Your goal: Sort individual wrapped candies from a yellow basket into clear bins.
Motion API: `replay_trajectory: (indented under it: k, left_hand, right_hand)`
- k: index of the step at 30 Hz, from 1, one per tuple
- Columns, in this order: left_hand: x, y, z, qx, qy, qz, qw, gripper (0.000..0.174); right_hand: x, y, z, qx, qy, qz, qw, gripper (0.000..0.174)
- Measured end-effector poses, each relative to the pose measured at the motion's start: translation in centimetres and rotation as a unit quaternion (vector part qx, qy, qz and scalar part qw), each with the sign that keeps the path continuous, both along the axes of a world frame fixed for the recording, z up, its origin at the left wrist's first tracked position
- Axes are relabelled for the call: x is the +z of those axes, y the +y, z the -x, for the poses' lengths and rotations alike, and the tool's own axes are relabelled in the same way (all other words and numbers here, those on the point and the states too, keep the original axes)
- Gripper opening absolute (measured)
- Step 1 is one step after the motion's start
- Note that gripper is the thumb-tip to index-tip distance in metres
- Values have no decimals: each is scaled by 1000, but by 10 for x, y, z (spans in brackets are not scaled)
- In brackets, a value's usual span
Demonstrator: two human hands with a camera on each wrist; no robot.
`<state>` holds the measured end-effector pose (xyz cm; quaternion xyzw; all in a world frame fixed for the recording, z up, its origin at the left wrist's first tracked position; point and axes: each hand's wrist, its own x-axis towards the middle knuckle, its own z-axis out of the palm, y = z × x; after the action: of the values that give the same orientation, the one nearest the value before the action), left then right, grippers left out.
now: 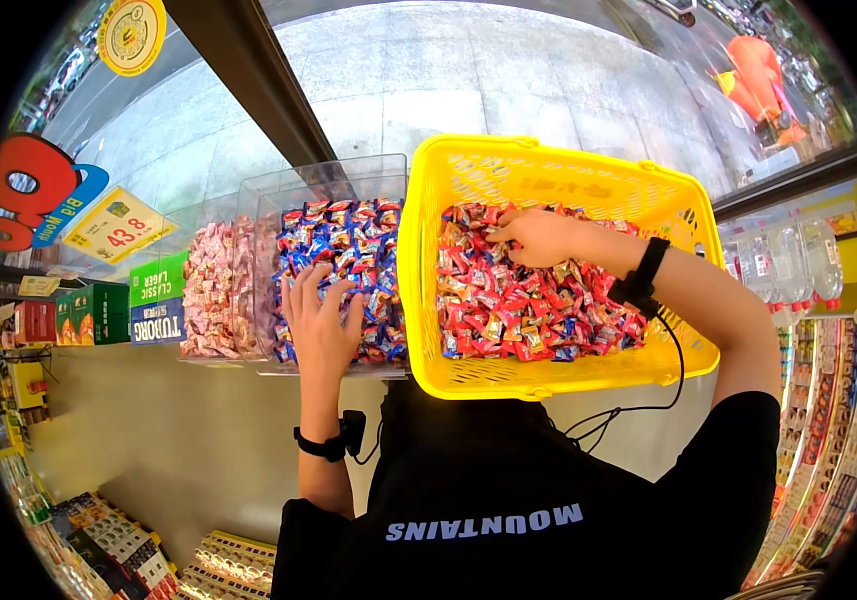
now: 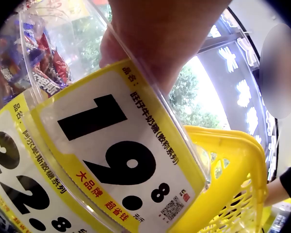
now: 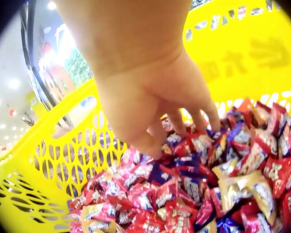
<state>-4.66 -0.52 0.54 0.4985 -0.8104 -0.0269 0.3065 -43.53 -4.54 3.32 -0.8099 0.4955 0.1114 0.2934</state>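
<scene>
My left hand [image 1: 322, 318] is over a clear bin [image 1: 374, 180] of blue and red wrapped candies [image 1: 374, 275], fingers spread and apart, with nothing gripped. In the left wrist view its forearm blocks the fingers from sight behind the bin's price label [image 2: 111, 145]. Inside a yellow plastic basket [image 1: 559, 378] my right hand [image 1: 547, 238] reaches down into a heap of red, gold and blue wrapped candies [image 1: 539, 310]. The right wrist view has its separate fingers [image 3: 199, 121] pointing downward, tips among the candies [image 3: 177, 194], thumb apart from them.
Left of the blue candies stands another clear bin with pink wrapped candies [image 1: 217, 285]. Beyond it are a green and blue carton [image 1: 159, 295] and a price sign [image 1: 119, 225]. Clear bottles [image 1: 794, 260] line the right side. A window faces the pavement [image 1: 469, 80]. A cable [image 1: 684, 350] hangs from my right wrist.
</scene>
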Motion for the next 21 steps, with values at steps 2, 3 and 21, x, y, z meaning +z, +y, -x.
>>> replay_trajectory:
  k: [2, 3, 21]
  left_hand:
    - [1, -1, -1, -6, 9, -1, 1000, 23]
    - [1, -1, -1, -11, 17, -3, 1000, 23]
    - [81, 18, -20, -303, 108, -34, 946, 52]
  right_hand:
    - [9, 0, 6, 22, -4, 3, 1000, 56]
    - [22, 0, 5, 33, -6, 5, 999, 55]
    - [122, 148, -162, -22, -199, 240, 950, 71]
